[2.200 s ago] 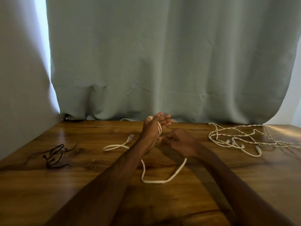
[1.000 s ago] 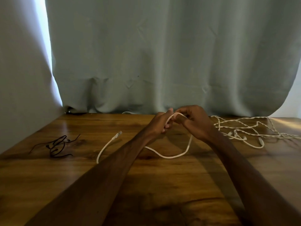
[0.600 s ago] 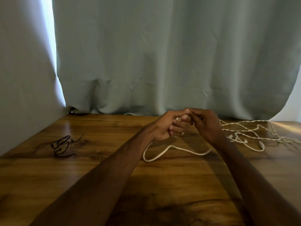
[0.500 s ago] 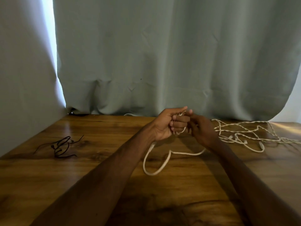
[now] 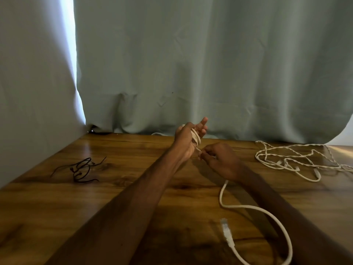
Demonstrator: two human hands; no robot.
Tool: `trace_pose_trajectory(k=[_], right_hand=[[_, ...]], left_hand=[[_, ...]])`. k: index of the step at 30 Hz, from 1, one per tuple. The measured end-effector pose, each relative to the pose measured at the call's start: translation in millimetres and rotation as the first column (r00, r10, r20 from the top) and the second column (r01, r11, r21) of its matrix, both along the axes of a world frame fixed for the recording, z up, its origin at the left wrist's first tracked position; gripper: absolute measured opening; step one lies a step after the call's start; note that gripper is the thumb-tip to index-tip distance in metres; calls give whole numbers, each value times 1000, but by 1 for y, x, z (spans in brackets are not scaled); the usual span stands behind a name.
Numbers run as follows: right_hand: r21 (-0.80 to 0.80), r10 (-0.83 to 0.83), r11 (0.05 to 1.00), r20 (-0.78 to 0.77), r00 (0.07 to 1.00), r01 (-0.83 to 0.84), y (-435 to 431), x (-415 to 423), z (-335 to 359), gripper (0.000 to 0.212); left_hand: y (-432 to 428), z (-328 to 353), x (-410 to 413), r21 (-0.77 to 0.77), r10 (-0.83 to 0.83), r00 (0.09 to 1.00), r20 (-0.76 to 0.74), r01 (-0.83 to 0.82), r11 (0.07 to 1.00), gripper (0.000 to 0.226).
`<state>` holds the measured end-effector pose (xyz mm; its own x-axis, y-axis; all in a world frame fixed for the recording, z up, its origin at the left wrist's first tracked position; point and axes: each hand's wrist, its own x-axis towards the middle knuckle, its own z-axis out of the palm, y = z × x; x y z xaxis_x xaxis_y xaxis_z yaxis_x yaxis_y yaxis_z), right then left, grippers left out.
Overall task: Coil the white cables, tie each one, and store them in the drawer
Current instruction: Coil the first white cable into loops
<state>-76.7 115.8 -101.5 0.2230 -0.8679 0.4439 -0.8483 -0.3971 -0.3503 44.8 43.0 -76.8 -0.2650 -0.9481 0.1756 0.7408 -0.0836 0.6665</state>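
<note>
So your left hand (image 5: 188,138) is up off the counter (image 5: 57,207), near the middle of the far edge. Its fingers (image 5: 203,122) are pretty much straight and point up toward the curtain (image 5: 191,64), not clenched at all. The white cable (image 5: 196,137) is wound around that hand in a few loops.

Your right hand (image 5: 219,161) sits just beside and below it, low over the wood, with its fingers pinched on the strand coming off the bottom of those loops.

From under your right hand the loose end of the cable drops onto the counter. It swings toward the near edge in 1 wide curve beside your right forearm, then doubles back. Its plug (image 5: 226,229) lies flat close to the near edge, between your 2 forearms.

Over by the far right corner there's a second white cable (image 5: 286,161), a twisted-looking one, in a loose messy heap well apart from your hands. Toward the left edge, a small tangle of black wire (image 5: 82,169) lies on its own.
</note>
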Motion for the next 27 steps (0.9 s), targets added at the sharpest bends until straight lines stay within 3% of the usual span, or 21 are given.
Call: trace_pose_trajectory(k=[2,5,7,9,11,12,14,16,19,23,27], right_hand=[[34,4,999,109,994,-8,5,0,5,29],[117,8,991,405,914,-60,11,0,10,34],[163,17,978,553,833,-129,14,3,15,34],[190,49,960,607,793,-205,16,6,18,29],[184,77,950,643,762,-252,16,7,18,27],[157,92,956,640,763,-247,17,6,18,28],[27,125,986,523,843,-162,17,0,17,28],[-150,86,988,289,953,-44,15,-9,16,27],[-383,-17,923,49,999,35,9,-18,14,24],[-516,-54,856,-16,998,38,5,-24,15,38],[-578,-109,811,0,994,89,2,-37,16,29]], left_hand=[[-10,-5,2,-2,59,998,4,-59,998,15],[-33,-18,10,7,195,971,140,-198,980,37],[-40,-26,18,-68,270,921,282,-262,963,35],[-37,-31,24,-184,318,865,389,-265,946,31],[-30,-34,23,-362,424,754,502,-262,895,30],[-26,-37,21,-467,510,655,557,-260,845,34],[-23,-43,16,-595,606,522,601,-214,774,39],[-21,-43,15,-599,552,546,630,-112,793,40],[-14,-38,15,-530,406,578,708,54,846,52],[1,-28,9,-312,56,627,777,306,899,67],[5,-17,11,-109,-310,594,742,563,819,77]])
